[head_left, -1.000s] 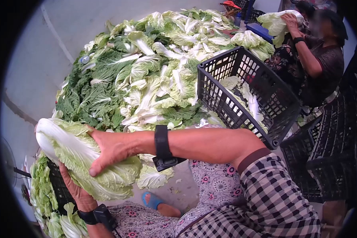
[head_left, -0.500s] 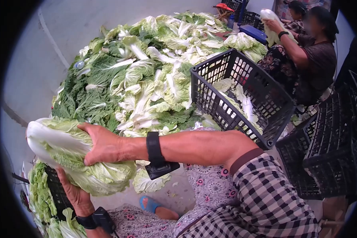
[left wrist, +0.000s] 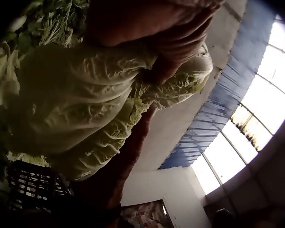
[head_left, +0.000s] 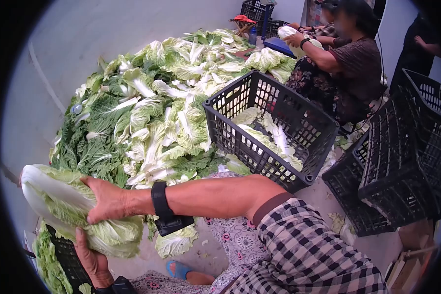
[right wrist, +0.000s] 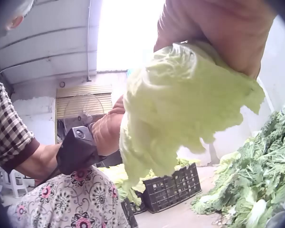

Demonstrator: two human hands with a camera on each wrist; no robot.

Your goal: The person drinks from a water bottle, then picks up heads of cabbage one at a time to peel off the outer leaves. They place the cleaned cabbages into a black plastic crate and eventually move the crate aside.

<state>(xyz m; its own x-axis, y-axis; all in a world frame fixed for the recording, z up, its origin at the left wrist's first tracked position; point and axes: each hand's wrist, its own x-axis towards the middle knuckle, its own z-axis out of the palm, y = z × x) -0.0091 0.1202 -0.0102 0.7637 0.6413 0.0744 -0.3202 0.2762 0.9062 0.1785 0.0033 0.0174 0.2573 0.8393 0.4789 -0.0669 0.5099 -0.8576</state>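
A Chinese cabbage (head_left: 78, 210) is held off the floor at the lower left of the head view, its white base end to the upper left and its leafy end to the lower right. My right hand (head_left: 108, 200) grips it from above, thumb and fingers spread round the leaves. From underneath, my left hand (head_left: 92, 262) holds it with the thumb up against its side. In the left wrist view, leaves of the cabbage (left wrist: 85, 99) bulge below the left hand (left wrist: 175, 33). Pale leaf edges of the cabbage (right wrist: 180, 104) hang beneath the right hand (right wrist: 213, 28) in the right wrist view.
A big heap of cabbage leaves (head_left: 152, 112) covers the floor ahead. A black plastic crate (head_left: 274, 152) with a few leaves stands right of it. Stacked black crates (head_left: 397, 161) are farther right. Another person (head_left: 348, 59) sits behind, holding a cabbage. Leaves fill a crate (head_left: 63, 255) at lower left.
The head view has swung to the right, so the heap and crate appear farther left and lower. Both hands keep hold of the cabbage. The other person has lowered their cabbage.
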